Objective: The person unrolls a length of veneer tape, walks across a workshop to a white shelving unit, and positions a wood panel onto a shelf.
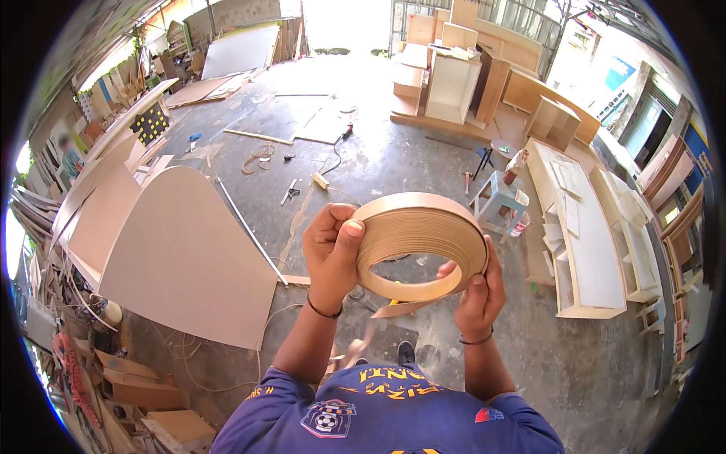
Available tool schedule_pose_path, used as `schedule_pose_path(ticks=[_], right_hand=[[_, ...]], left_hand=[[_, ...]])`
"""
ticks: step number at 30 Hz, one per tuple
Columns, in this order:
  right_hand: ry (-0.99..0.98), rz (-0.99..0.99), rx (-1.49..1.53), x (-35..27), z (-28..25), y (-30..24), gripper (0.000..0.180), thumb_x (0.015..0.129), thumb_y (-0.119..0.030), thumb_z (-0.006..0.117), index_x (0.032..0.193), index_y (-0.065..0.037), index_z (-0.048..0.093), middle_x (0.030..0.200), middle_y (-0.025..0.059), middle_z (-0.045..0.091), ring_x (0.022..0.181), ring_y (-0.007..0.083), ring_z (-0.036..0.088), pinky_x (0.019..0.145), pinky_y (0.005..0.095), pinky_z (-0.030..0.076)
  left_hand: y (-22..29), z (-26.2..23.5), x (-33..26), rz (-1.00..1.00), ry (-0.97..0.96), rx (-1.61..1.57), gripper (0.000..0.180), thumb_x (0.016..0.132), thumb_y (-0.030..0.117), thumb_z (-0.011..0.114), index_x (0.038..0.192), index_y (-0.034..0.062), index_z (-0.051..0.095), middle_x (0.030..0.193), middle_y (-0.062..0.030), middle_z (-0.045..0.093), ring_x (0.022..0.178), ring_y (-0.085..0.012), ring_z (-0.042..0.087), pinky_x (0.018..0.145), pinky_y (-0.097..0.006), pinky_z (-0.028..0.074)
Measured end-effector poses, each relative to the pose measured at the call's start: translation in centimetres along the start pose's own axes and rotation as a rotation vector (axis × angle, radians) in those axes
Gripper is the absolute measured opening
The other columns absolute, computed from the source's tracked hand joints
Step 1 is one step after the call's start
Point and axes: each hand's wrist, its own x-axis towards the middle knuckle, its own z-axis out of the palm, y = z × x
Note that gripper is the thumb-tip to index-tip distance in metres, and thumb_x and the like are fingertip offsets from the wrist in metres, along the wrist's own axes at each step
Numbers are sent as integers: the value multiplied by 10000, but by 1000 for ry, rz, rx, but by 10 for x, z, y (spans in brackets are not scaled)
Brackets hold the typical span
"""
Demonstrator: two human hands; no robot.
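Observation:
A wide roll of beige edge banding is held up in front of my chest, tilted so its wound layers and round centre hole show. My left hand grips its left side, thumb on the near face and fingers curled at the rim. Around the right rim closes my right hand, with one fingertip showing through the hole. A loose end of the banding hangs below the roll towards my shirt.
To the left stands a large curved panel, with a long thin strip along its edge. A blue stool and a long white cabinet are on the right. Cords, a hammer and a power tool lie on the floor. A person is far left.

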Motion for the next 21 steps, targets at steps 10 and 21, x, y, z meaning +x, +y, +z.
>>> schedule_pose_path(ticks=[10,21], right_hand=[[281,-78,39,-30,70,10,735,872,-562,359,1327,-9,192,915,200,578,628,231,586,642,349,493],[-131,273,195,41,-37,-17,592,780,-387,539,1147,70,450,789,119,595,623,165,601,563,278,492]], left_hand=[[-37,33,-17,-500,253,-721,444,896,522,378,751,112,467,510,29,417,388,-67,443,366,-180,375],[-12,31,13,-239,-158,71,380,858,372,568,979,15,523,743,-34,564,622,-91,547,557,-226,458]])
